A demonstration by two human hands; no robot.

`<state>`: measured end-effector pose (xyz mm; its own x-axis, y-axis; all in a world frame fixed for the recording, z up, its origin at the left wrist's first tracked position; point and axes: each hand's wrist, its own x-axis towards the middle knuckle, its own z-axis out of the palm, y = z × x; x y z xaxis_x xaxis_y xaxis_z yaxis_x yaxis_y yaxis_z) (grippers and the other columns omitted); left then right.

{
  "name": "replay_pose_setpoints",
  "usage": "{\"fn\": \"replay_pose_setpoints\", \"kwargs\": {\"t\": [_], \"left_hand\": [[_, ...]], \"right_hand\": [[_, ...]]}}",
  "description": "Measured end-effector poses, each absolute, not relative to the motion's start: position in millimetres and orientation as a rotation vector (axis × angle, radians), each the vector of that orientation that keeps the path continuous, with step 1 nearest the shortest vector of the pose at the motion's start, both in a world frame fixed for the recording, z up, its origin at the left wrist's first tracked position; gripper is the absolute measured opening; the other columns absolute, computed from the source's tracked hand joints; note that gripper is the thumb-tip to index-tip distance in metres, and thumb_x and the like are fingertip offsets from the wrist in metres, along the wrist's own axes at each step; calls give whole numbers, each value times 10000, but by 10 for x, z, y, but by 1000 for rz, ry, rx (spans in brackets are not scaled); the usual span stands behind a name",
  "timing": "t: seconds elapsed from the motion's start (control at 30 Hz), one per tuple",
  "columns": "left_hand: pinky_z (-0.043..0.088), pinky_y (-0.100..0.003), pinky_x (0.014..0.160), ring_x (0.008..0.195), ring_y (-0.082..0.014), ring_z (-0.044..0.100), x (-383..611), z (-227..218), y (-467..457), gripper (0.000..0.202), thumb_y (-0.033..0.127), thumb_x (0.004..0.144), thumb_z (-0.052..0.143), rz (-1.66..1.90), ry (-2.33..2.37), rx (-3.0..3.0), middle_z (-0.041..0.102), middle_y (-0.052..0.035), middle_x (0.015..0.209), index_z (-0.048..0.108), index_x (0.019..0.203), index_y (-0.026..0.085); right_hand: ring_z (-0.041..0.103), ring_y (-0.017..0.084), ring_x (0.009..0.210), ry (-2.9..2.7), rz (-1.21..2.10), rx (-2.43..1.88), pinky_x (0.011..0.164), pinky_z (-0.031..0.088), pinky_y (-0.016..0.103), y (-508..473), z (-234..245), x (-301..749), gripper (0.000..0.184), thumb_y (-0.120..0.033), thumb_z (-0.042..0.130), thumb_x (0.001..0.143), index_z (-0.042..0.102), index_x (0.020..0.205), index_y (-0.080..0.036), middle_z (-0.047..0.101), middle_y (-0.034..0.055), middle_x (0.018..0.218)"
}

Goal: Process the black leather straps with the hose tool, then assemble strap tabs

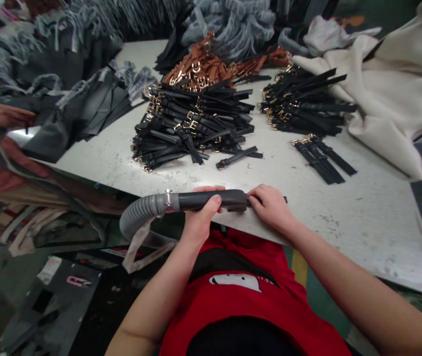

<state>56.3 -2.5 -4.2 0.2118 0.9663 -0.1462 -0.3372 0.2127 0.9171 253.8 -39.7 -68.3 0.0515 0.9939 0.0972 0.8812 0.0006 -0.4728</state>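
My left hand (205, 212) is wrapped round a black hose nozzle (229, 199), thumb on top. The nozzle lies level over the table's front edge, and a grey ribbed hose (138, 212) is clamped to its left end and bends downward. At its right end, my right hand (272, 205) is closed on a thin black strap (285, 200). Most of this strap is hidden by my fingers; one end shows beyond the hand, and the other meets the nozzle's mouth. Beyond my hands lies a heap of black buckled straps (196, 123), with a single strap (237, 157) at its near edge.
On the white table (362, 222), a second pile of black straps (303, 106) and a few loose ones (320, 158) lie right. Brown straps (196, 64), cream fabric (389, 94) and dark bag pieces (99, 104) lie behind. Another person's hand (3, 116) is at left.
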Motion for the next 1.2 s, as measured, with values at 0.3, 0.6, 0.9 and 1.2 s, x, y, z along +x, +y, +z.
{"fn": "replay_pose_setpoints", "kwargs": {"t": [0.3,0.6,0.9,1.2], "left_hand": [[460,-205,507,705,-126,604,666,-32,6,276,320,649,699,1044,911,1029,673,-46,900,554,837,179],[444,-223,515,672,-129,594,741,40,43,259,328,653,688,1010,966,1085,675,-54,906,582,827,168],[410,-208,501,665,-122,602,657,-61,190,318,363,611,704,1108,998,883,680,-39,853,605,836,162],[438,-217,534,730,-153,621,101,192,-56,301,364,624,699,1182,974,847,687,-48,860,589,835,181]], "right_hand": [[533,205,820,-1822,397,-1976,723,350,331,-386,-690,2539,223,-245,416,815,591,933,-176,627,74,869],[533,206,812,-1804,389,-1968,715,348,333,-384,-707,2560,232,-241,404,816,598,929,-183,633,78,882],[518,209,830,-1853,326,-1943,714,337,334,-414,-714,2577,268,-310,396,840,624,914,-189,606,86,857],[500,220,832,-1981,221,-1876,722,328,344,-614,-624,2510,193,-352,513,788,577,865,-187,592,82,861]]}}
